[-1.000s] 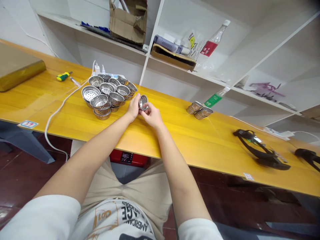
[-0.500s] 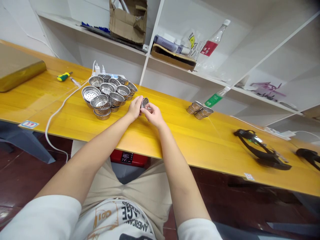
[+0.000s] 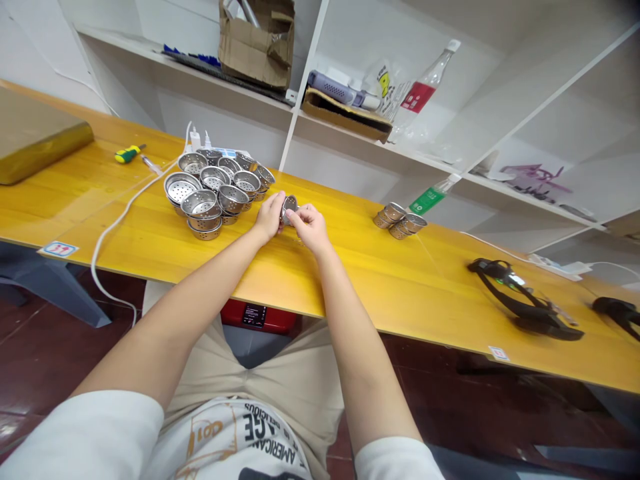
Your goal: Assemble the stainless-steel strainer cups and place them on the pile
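A small perforated metal strainer cup (image 3: 291, 202) is tilted between my hands, just above the table. My left hand (image 3: 270, 215) wraps its fingers round the cup's left side. At its right edge is my right hand (image 3: 311, 229), fingers curled and thumb at the mouth of the cup; the fingers' far side is hidden. Left of my hands stand several stacked strainer cups (image 3: 201, 204) of the same kind, packed close together. Two short stacks of these cups (image 3: 390, 212) lie tilted farther right.
Beside the right stacks a green-labelled bottle (image 3: 429, 199) leans by the shelf. A black headset (image 3: 520, 293) lies at the right. A white cable (image 3: 117, 219) crosses the table at the left, near a screwdriver (image 3: 128, 154). White shelving (image 3: 345, 157) runs along the back.
My right thumb and fingers have shifted slightly at the cup's rim, showing more of its inside. My left hand keeps its hold, and the stacks have not moved.
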`<state>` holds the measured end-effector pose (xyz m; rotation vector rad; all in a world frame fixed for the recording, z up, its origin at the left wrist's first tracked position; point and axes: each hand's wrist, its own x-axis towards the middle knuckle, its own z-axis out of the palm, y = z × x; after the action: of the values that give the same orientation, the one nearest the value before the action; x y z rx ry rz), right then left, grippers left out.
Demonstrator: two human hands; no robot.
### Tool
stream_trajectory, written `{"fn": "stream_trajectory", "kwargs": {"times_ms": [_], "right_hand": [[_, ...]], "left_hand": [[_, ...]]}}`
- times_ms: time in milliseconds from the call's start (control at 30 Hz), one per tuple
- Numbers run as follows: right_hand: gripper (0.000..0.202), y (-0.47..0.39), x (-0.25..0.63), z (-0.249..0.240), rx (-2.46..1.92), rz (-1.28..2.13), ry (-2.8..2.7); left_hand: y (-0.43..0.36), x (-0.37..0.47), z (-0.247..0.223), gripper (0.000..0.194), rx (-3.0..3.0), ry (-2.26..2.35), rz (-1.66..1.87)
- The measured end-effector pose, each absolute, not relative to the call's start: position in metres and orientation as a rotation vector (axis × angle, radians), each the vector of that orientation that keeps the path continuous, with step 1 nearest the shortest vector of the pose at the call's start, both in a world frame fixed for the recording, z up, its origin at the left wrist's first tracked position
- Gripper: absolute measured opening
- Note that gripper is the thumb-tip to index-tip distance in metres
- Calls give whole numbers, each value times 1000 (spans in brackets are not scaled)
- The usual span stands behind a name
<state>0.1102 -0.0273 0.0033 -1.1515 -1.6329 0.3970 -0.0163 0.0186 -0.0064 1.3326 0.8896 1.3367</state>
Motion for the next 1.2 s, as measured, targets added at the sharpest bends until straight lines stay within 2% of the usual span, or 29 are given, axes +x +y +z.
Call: {"fn": "stream_trajectory", "kwargs": {"times_ms": [200,367,767,1033,1200], "right_hand": [[51,-25,113,2,-1131,567,-1552],[53,-27,115,2,-1085,532,-1619],[58,-32,118,5,-1144,405,-1785],[62,-29,119,2,-1144,449,-1741],[64,-22,120,-3,-1081,599,-1632]], "left_hand": [[14,-18,-8,51,1448,884,1289],[14,-18,-11,45,1514,849,1284],[13,-19,-9,44,1510,842,1317],[13,-18,-9,44,1502,827,1341],[15,-18,-11,44,1458,829,1340]]}}
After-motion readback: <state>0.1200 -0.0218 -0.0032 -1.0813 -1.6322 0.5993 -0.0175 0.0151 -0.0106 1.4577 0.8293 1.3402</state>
